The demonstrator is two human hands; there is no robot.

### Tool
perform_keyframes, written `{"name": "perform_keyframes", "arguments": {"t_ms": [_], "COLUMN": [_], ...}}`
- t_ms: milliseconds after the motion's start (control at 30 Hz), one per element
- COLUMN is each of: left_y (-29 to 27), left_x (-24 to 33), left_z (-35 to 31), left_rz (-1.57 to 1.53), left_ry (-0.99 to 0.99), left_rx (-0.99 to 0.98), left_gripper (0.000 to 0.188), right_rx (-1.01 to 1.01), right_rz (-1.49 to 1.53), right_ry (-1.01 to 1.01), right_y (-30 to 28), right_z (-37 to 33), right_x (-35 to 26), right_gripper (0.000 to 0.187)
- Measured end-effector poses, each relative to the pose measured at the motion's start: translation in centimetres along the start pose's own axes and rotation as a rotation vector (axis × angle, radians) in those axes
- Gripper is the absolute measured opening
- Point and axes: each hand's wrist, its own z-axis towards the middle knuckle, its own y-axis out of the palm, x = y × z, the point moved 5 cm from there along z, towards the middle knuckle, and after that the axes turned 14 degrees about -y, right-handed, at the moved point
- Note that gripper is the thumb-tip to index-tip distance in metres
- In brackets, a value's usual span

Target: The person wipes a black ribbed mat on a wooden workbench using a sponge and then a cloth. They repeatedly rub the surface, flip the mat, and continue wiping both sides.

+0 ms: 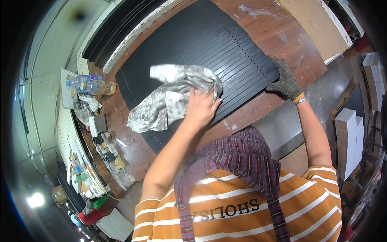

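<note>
A wide black panel (189, 40) with closely spaced parallel grooves and rows of small holes lies flat on a brown worktable. My bare left hand (200, 107) presses on a grey-and-white smudged cloth (155, 107), its fingers curled into the folds. The cloth lies bunched over the near left part of the panel and hides the grooves beneath it. At the panel's right end, my right hand (287, 80) wears a dark grey knit glove with a yellow cuff. Its thumb and fingers close around the panel's corner.
Clear plastic bottles (92, 85) with liquid stand at the table's left, beside another crumpled rag (85, 108). Small blocks and scraps litter the left edge. White stacked boards (349, 139) stand on the floor at right. Another person (90, 213) is far off at lower left.
</note>
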Motion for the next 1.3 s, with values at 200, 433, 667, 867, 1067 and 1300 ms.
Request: {"name": "perform_keyframes", "arguments": {"t_ms": [200, 433, 667, 867, 1067, 1300], "left_y": [-2.2, -0.9, 0.1, 1.7, 0.9, 1.7], "left_x": [-3.8, 2.6, 4.0, 8.0, 4.7, 10.0], "left_z": [-3.1, 3.1, 5.4, 10.0, 6.3, 11.3], "left_rz": [0.186, 0.137, 0.146, 0.088, 0.154, 0.182], "left_ry": [0.117, 0.268, 0.354, 0.387, 0.32, 0.288], "left_rx": [0.066, 0.089, 0.144, 0.078, 0.026, -0.011], "left_gripper": [0.026, 0.018, 0.022, 0.028, 0.02, 0.03], "right_rx": [0.073, 0.071, 0.094, 0.087, 0.119, 0.136], "right_rz": [-0.002, 0.017, 0.03, 0.019, 0.035, 0.013], "right_ry": [-0.003, 0.085, 0.101, 0.086, 0.128, 0.02], "right_y": [-0.1, -0.8, -0.7, -0.5, -1.0, -0.6], "right_z": [-0.4, -0.1, -0.4, -0.5, -0.9, -0.4], "right_x": [-0.2, -1.4, -1.1, -1.0, -1.1, -0.8], "right_gripper": [0.112, 0.113, 0.113, 0.114, 0.112, 0.111]}}
